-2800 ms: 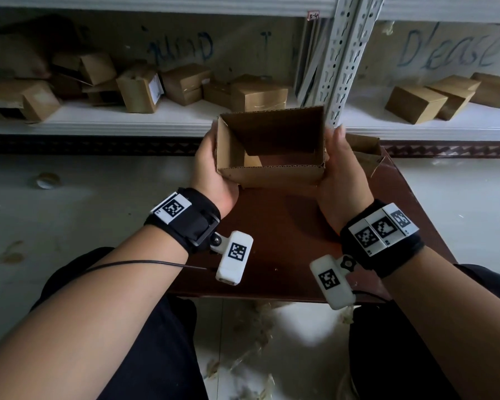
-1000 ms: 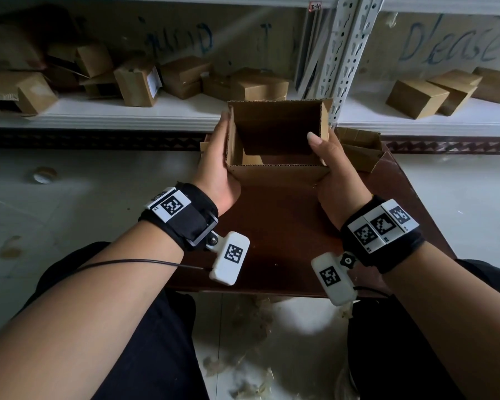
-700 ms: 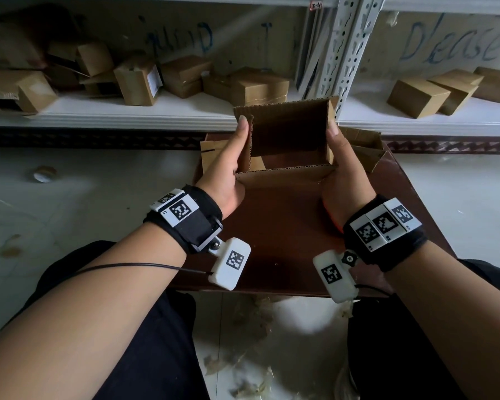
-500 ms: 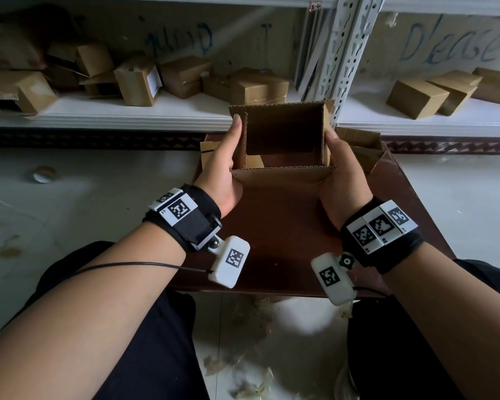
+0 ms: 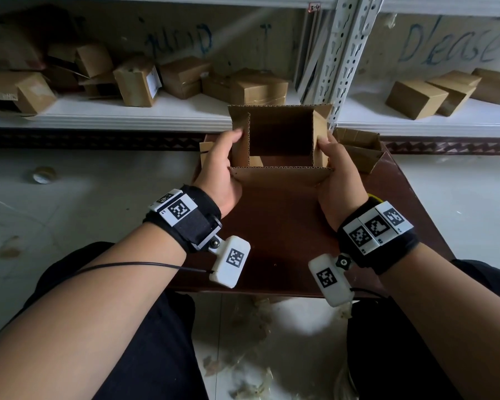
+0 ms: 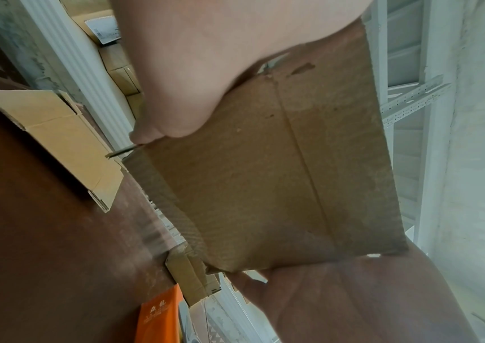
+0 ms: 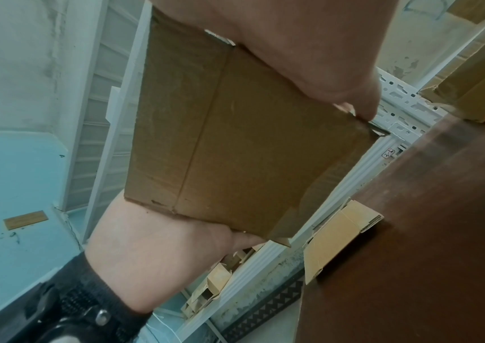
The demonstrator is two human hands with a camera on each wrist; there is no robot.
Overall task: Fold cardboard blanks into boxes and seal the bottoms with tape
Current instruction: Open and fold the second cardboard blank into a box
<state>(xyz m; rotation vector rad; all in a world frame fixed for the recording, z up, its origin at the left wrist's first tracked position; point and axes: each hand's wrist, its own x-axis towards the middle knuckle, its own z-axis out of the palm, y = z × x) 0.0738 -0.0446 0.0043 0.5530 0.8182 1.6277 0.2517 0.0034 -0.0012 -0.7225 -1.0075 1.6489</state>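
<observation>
I hold a brown cardboard box (image 5: 280, 177) in the air over the far half of the dark brown table (image 5: 272, 243), its open end facing me. The two side flaps are bent inward and the long near flap lies flat toward me. My left hand (image 5: 220, 168) grips the left side, fingertips curled over the left flap. My right hand (image 5: 335, 168) grips the right side, thumb on the right flap. In the left wrist view the box (image 6: 264, 185) shows its outer wall between both hands. The right wrist view shows that box (image 7: 235, 139) from below. No tape is on it.
A flat blank (image 5: 206, 151) lies at the table's far left and an open box (image 5: 358, 151) at its far right. An orange packet (image 6: 159, 318) lies on the table. Behind it, a white shelf (image 5: 127, 116) carries several folded boxes beside a perforated post (image 5: 338, 53). A tape roll (image 5: 44, 174) lies on the floor.
The fingers were stretched flat along the box's sides; now both hands curl round the sides. The side flaps have swung inward, and the box sits squarer to me.
</observation>
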